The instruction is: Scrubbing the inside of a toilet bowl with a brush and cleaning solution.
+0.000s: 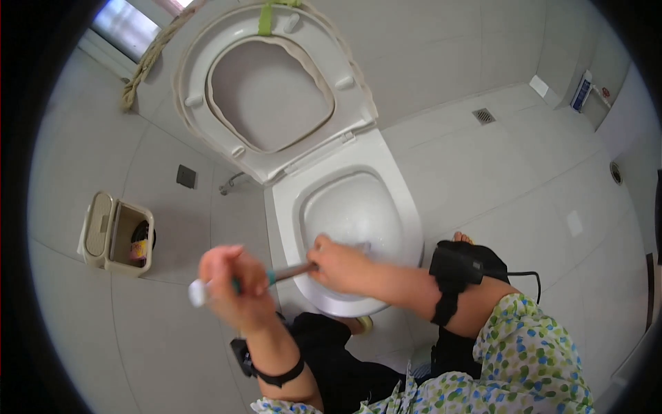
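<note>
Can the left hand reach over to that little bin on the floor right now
Probably not as things stand: the left hand is wrapped around the brush handle, which the right hand also holds. The small bin sits apart to the left, with only bare floor between.

White toilet (348,207), beige bin (114,234), green-and-blue dotted sleeve (531,359).
</note>
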A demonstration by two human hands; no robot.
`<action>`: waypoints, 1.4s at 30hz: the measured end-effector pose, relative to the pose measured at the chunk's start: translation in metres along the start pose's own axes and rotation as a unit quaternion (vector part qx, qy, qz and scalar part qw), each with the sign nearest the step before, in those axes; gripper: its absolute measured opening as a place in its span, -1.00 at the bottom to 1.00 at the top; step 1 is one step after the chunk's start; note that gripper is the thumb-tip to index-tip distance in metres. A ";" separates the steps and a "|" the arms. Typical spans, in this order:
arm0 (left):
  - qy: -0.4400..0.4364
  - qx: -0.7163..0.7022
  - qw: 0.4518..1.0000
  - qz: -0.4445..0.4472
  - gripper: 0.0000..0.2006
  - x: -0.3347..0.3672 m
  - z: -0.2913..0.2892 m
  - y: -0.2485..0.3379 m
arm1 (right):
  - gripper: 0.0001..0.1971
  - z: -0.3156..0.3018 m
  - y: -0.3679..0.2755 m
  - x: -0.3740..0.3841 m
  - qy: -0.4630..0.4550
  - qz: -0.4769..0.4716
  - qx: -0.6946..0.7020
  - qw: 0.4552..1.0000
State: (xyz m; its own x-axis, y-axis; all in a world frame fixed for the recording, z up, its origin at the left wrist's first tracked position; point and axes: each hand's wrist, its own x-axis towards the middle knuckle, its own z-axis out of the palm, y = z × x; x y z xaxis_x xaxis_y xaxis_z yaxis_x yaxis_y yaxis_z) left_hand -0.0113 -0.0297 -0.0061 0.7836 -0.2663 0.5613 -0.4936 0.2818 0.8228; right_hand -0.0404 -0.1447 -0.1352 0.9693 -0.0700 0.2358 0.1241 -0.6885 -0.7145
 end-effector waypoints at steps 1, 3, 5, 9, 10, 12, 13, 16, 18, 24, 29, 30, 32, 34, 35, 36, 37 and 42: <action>-0.015 -0.017 0.999 0.045 -0.71 0.002 -0.003 0.013 | -0.79 0.008 -0.003 -0.003 0.019 -0.062 0.025 0.998; 0.011 0.002 0.995 0.100 -0.71 0.004 -0.008 0.030 | -0.80 0.009 -0.006 -0.002 0.037 -0.125 0.048 0.990; -0.012 -0.029 0.990 0.140 -0.71 0.005 -0.015 0.047 | -0.81 -0.003 -0.020 -0.005 0.131 -0.181 -0.007 0.975; -0.054 -0.112 0.963 0.238 -0.72 -0.004 -0.026 0.075 | -0.80 -0.024 -0.033 0.003 0.222 -0.213 -0.038 0.951; -0.055 -0.111 0.963 0.238 -0.72 -0.007 -0.026 0.075 | -0.82 -0.028 -0.034 0.007 0.260 -0.228 -0.042 0.937; -0.126 -0.104 0.942 0.294 -0.73 -0.013 -0.022 0.075 | -0.84 -0.034 -0.034 0.013 0.298 -0.243 -0.046 0.922; -0.129 -0.099 0.941 0.298 -0.73 -0.016 -0.023 0.070 | -0.85 -0.038 -0.032 0.015 0.308 -0.239 -0.052 0.919; -0.159 -0.063 0.937 0.303 -0.73 -0.014 -0.024 0.057 | -0.85 -0.040 -0.027 0.022 0.305 -0.226 -0.057 0.923; -0.172 -0.066 0.942 0.281 -0.71 -0.011 -0.030 0.050 | -0.85 -0.038 -0.022 0.027 0.291 -0.214 -0.059 0.931; -0.187 -0.023 0.963 0.193 -0.68 0.000 -0.033 0.022 | -0.84 -0.036 -0.006 0.046 0.294 -0.151 -0.053 0.943; -0.149 -0.029 0.970 0.191 -0.66 -0.001 -0.041 0.030 | -0.75 -0.014 -0.014 0.056 0.272 -0.163 -0.002 0.948; -0.153 -0.018 0.967 0.202 -0.66 -0.001 -0.041 0.034 | -0.75 -0.012 -0.017 0.057 0.271 -0.164 -0.002 0.948; -0.156 -0.007 0.964 0.213 -0.66 -0.004 -0.041 0.038 | -0.74 -0.009 -0.021 0.059 0.232 -0.161 0.016 0.959; -0.098 -0.006 0.973 0.207 -0.67 -0.006 -0.042 0.042 | -0.74 -0.006 -0.026 0.060 0.219 -0.167 0.031 0.961; -0.100 -0.006 0.972 0.210 -0.67 -0.009 -0.040 0.045 | -0.73 -0.006 -0.028 0.061 0.203 -0.170 0.044 0.963; -0.086 0.032 0.971 0.220 -0.68 -0.014 -0.035 0.047 | -0.73 -0.002 -0.028 0.062 0.205 -0.171 0.044 0.963; -0.072 0.069 0.968 0.229 -0.68 -0.018 -0.029 0.048 | -0.74 0.003 -0.029 0.063 0.207 -0.191 0.070 0.957; -0.086 0.155 0.951 0.254 -0.69 -0.025 -0.009 0.046 | -0.78 0.001 -0.023 0.060 0.211 -0.216 0.101 0.948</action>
State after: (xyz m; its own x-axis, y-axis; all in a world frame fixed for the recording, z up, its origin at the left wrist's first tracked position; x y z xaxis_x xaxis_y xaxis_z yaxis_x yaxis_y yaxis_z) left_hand -0.0499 -0.0017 0.0164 0.3548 -0.3226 0.8775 -0.8998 0.1369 0.4142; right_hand 0.0153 -0.1325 -0.1048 0.6535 -0.1242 0.7467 0.5692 -0.5697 -0.5929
